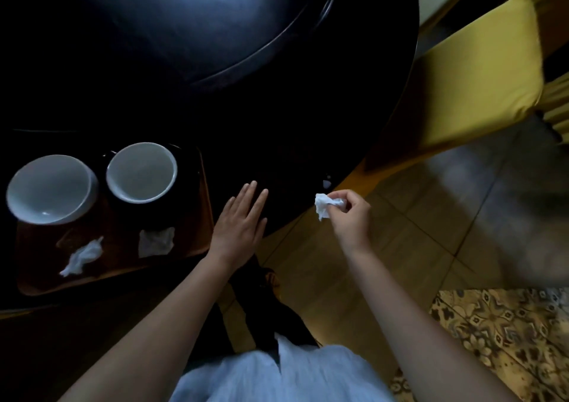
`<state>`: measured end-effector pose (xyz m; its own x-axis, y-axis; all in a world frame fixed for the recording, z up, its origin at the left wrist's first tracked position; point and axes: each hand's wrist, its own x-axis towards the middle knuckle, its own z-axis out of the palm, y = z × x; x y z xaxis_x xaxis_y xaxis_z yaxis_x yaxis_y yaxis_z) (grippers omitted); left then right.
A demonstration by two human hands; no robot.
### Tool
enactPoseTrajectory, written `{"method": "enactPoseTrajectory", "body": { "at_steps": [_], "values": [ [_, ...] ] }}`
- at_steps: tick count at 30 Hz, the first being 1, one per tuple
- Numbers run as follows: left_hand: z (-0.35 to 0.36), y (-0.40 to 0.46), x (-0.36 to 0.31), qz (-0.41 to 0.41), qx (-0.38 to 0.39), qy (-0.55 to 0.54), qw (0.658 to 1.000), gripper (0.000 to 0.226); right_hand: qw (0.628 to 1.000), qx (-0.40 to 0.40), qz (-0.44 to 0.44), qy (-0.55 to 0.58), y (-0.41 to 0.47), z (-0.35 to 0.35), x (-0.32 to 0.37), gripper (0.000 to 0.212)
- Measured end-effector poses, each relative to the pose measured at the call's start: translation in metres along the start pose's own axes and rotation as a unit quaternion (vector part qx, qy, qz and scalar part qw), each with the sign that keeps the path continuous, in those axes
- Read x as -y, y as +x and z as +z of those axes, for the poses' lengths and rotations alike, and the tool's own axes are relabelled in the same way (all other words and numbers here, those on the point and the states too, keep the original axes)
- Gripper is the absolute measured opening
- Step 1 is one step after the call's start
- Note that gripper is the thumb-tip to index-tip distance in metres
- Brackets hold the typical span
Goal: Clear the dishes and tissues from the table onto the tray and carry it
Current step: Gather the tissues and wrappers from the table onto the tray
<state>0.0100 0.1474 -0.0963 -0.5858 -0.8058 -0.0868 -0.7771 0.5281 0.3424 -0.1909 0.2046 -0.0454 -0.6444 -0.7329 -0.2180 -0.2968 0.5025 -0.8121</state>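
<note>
A brown tray [197, 216] lies on the dark round table [292, 124] at the left. On it stand two white bowls, one at the far left [49, 189] and one beside it [141, 172]. Two crumpled white tissues lie on the tray's near half, one at the left [81, 257] and one further right [155, 241]. My left hand [238, 226] rests flat and open on the table just right of the tray. My right hand [351, 213] pinches a third crumpled tissue [324, 206] at the table's near edge.
A raised round turntable [200, 22] fills the table's middle. A yellow cushioned chair [474, 69] stands at the right of the table. Tiled floor and a patterned mat [505, 337] lie at the lower right. A small pale scrap [326, 183] sits at the table's edge.
</note>
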Motion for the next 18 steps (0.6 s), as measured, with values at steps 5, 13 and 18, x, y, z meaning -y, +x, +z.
{"method": "enactPoseTrajectory", "body": {
  "at_steps": [5,13,18],
  "values": [
    [0.022,0.008,0.005,-0.036,0.011,0.090,0.995,0.057,0.994,-0.061,-0.059,-0.073,0.042,-0.020,0.001,0.014],
    [0.024,0.009,0.002,-0.041,-0.005,0.096,0.995,0.057,0.941,-0.018,-0.231,-0.245,0.114,-0.010,-0.001,0.019],
    [0.023,0.010,0.002,-0.044,0.000,0.091,0.995,0.057,0.954,0.074,-0.195,-0.217,0.117,-0.005,-0.011,0.027]
  ]
}}
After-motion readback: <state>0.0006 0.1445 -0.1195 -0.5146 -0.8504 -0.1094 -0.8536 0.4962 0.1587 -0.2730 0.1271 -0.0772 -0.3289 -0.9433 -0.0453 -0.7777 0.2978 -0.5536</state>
